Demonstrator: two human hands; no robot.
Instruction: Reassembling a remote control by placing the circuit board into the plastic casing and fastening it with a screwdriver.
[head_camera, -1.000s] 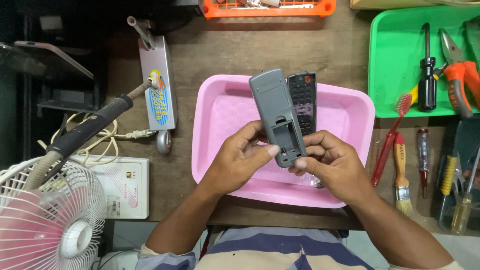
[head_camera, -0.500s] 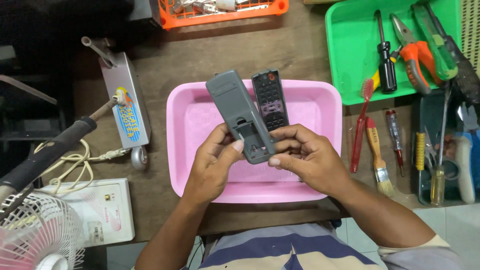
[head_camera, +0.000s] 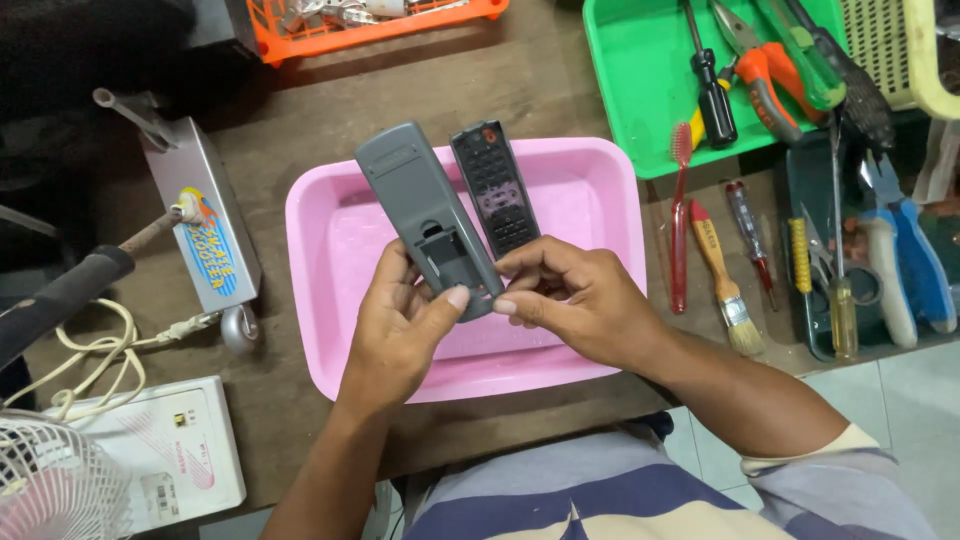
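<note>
My left hand (head_camera: 398, 328) grips a grey remote control (head_camera: 425, 212) from below, back side up, with its battery compartment open. My right hand (head_camera: 570, 295) holds the lower end of a second, black remote (head_camera: 494, 186) with buttons facing up, right beside the grey one. My fingertips meet at the grey remote's lower end. Both remotes are held over a pink plastic tray (head_camera: 590, 180) on the wooden table.
A green tray (head_camera: 640, 90) with screwdriver and pliers sits at the back right. A red toothbrush (head_camera: 680, 215), a paintbrush (head_camera: 722, 278) and more tools lie on the right. An orange basket (head_camera: 370, 22) is behind. A soldering iron stand (head_camera: 200, 230), a white box (head_camera: 165, 455) and a fan (head_camera: 55, 480) are on the left.
The view has shifted, so everything sits further left and lower in frame. Both hands still hold the two remotes over the pink tray, with little movement between them.
</note>
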